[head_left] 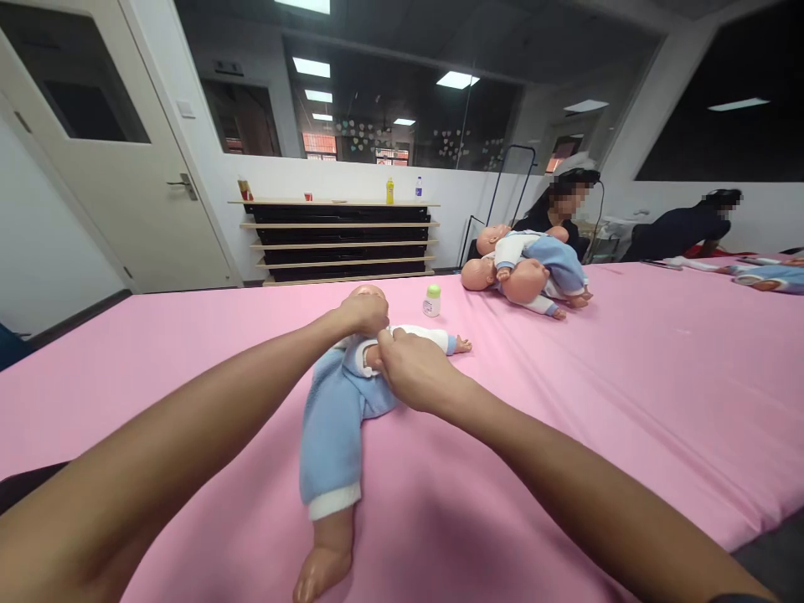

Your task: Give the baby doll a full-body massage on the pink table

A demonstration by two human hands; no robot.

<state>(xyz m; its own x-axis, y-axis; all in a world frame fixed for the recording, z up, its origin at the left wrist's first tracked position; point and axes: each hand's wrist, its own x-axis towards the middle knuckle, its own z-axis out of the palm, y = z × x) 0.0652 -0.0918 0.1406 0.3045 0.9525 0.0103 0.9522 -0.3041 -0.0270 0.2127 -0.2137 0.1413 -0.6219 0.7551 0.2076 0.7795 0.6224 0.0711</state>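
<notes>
A baby doll (330,536) in a light blue and white outfit (332,431) lies on its back on the pink table cover, head away from me and one bare foot towards me. Over its chest, just below the head, my left hand (365,315) is closed with its fingers at the white upper part of the outfit. My right hand (418,368) pinches the same part, its thumb and fingers nearly touching the left ones. Both hands hide much of the doll's chest and face. One doll arm sticks out to the right in a white sleeve.
A small white bottle with a green cap (432,301) stands beyond the doll. Several more dolls (524,268) lie piled at the back right. A person in a white cap (565,201) sits behind them; another person (684,222) leans farther right. A shelf (342,224) lines the wall.
</notes>
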